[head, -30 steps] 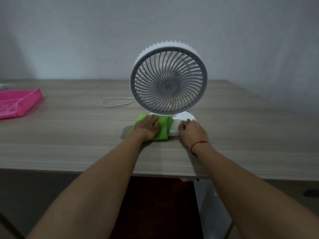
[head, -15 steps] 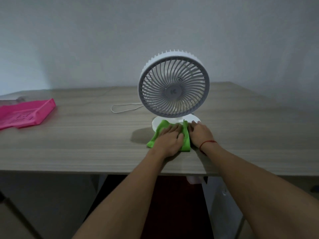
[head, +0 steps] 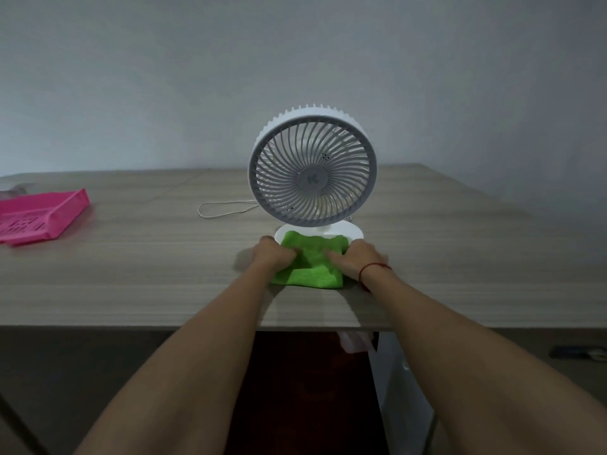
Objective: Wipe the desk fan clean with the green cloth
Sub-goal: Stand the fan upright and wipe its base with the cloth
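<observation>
The green cloth (head: pixel 312 269), earlier pressed flat, is now gripped by left hand (head: pixel 274 254) and right hand (head: pixel 358 261) before the desk fan (head: pixel 312 172); fingertips are hidden in it

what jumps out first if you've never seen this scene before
The white desk fan stands upright in the middle of the table, facing the camera. A bright green cloth lies over the front of its foot, with the left hand and right hand gripping its two sides. A pink tray sits far left.
</observation>
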